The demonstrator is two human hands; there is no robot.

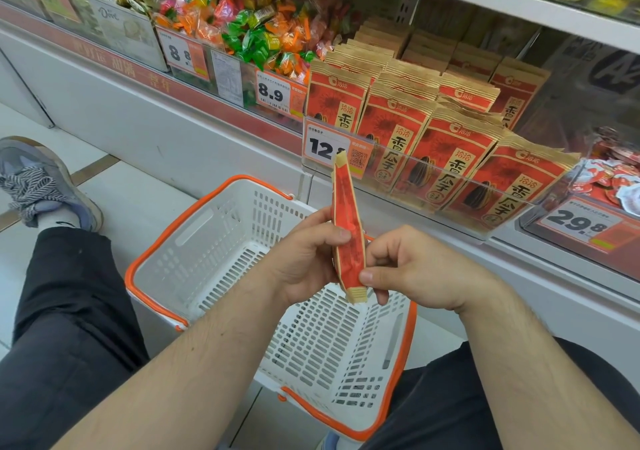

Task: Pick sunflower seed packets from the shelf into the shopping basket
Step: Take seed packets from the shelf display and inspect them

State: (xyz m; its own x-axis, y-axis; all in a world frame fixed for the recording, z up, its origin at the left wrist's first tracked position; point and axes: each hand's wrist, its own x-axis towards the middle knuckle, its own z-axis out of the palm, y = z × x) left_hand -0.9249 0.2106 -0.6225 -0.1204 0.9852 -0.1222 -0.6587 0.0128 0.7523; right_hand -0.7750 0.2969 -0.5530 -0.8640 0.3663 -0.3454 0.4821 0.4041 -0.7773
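Now pinching one sunflower seed packet (347, 238) edge-on above the shopping basket (221, 241): left hand (304, 259) curled round its upper half, right hand (412, 269) nipping the lower end between thumb and fingers. Not yet dropped. Basket seemingly empty, mesh floor bare. Rows of packets (446, 158) standing upright behind the shelf (491, 235) guard, plenty left.

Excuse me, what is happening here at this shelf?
A person crouches in front of a store shelf and holds one red sunflower seed packet edge-on in both hands: the left hand grips its side, the right hand pinches the lower end. The packet is above a white shopping basket with an orange rim, which looks empty. More of the same packets stand in rows on the shelf.
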